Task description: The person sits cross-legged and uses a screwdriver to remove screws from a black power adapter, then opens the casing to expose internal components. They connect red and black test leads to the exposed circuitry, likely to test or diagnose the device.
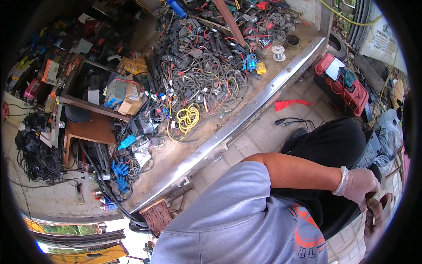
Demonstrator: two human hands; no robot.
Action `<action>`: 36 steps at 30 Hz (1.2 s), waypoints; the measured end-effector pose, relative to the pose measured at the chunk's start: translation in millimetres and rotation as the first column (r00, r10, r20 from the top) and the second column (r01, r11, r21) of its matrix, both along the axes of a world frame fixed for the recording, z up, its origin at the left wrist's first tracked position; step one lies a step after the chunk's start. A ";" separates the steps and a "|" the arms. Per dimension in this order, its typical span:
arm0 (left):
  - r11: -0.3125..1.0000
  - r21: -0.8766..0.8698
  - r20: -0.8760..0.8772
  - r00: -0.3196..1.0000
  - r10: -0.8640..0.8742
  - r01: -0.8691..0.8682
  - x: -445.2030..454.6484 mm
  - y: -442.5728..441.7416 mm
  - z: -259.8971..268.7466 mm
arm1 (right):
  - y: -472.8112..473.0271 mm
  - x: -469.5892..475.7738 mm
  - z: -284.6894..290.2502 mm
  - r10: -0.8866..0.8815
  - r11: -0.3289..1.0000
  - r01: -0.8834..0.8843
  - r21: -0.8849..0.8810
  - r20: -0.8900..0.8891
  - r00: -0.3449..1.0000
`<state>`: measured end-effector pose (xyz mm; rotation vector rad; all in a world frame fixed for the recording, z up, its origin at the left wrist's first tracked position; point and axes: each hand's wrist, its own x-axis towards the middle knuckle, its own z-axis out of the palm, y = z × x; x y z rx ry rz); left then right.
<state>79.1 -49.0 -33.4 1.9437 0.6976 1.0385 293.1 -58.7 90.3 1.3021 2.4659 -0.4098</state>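
Note:
My left hand [357,186], in a thin whitish glove, is at the right rim of the view, beyond my bent black-trousered knee. Its fingers are curled down at the fingers of my right hand [376,217]. That right hand is partly cut off by the dark rim and blurred, and it also looks gloved. The two hands meet or nearly meet; whether something is pinched between them is hidden. A dark grey panel with pale writing [367,150] stands just above my left hand, beside my knee.
A metal-edged workbench [217,135] runs diagonally, heaped with tangled cables [201,66]. It also bears a yellow cable coil [188,118], a solder-like wire spool [279,53] and blue gloves [121,171]. A red toolbox [343,84], red cloth [291,104] and black cable [295,121] lie on the tiled floor.

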 end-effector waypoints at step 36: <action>0.996 0.035 -0.117 0.990 -0.081 0.085 -5.5 -1.5 6.3 | -5.5 9.6 -20.6 -0.311 0.948 0.255 -0.190 -0.394 0.865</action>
